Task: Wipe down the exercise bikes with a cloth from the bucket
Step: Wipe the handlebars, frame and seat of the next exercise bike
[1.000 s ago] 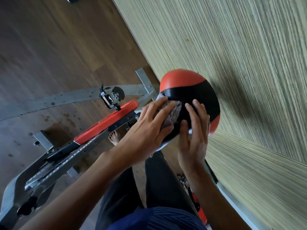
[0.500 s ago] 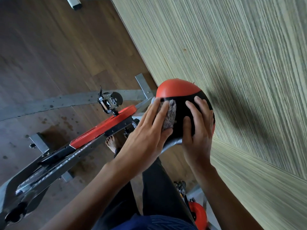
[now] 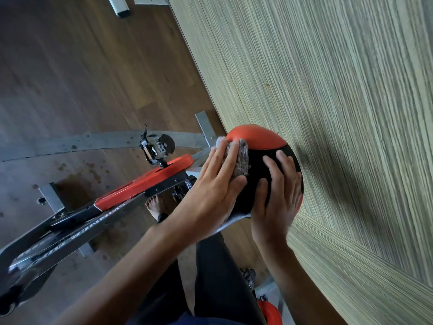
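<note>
So both arms come up from the bottom of the frame and meet at the bike's saddle (image 3: 255, 137), the red and black one sitting just right of centre, close against the striped wood wall panel (image 3: 339, 113). The left hand (image 3: 210, 191) is laid flat with fingers pretty much straight, pressing the grey cloth (image 3: 241, 160) onto the left side of the saddle, near where the red top meets the black. The thumb sits just under the cloth. The right hand (image 3: 278, 200) is open too, fingers spread and resting on the black part, right next to the left one. Lower left, the grey frame bar (image 3: 93, 228) has white lettering, upside down from here, that reads "SPINNER", and then a few more letters I can't make out. A pedal (image 3: 155, 148) sticks up left of the saddle.
</note>
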